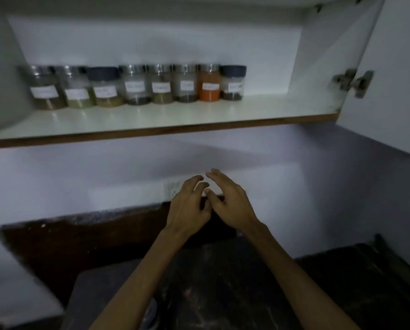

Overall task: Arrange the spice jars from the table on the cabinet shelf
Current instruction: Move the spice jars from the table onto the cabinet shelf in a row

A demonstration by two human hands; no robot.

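Several labelled spice jars stand in a row along the back of the white cabinet shelf [166, 120], from a silver-lidded jar [44, 88] at the left to a dark-lidded jar [232, 83] at the right. One jar of orange powder [209, 82] stands second from the right. Below the shelf, in front of the wall, my left hand [188, 206] and my right hand [230, 203] hover close together, fingers loosely spread, holding nothing. Both are well below and apart from the jars.
The cabinet door [389, 75] hangs open at the right on a metal hinge [353, 83]. A wall socket [173, 190] sits just behind my left fingers. A dark stone counter [235, 282] lies under my forearms. The shelf's right part holds no jars.
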